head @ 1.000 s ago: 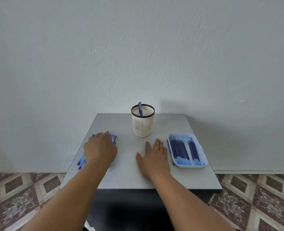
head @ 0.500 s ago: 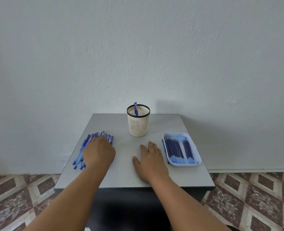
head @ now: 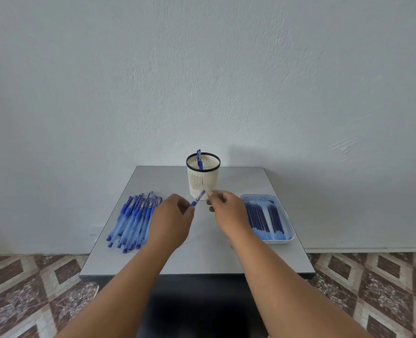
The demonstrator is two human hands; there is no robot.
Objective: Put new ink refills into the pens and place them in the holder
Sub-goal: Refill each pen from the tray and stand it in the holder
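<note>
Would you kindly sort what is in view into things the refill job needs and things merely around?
Job: held pen, left hand, right hand, pile of pens, tray of refills, holder.
Merely around: table, wall, tiled floor.

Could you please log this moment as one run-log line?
left hand: grips pen | right hand: pinches its tip end | holder: one pen inside | refills in tray

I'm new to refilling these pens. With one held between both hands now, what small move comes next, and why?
Probably twist the pen open. The left hand grips its lower end and the right hand pinches its upper end, so both are set to unscrew it. The refills lie untouched in the tray.
</note>
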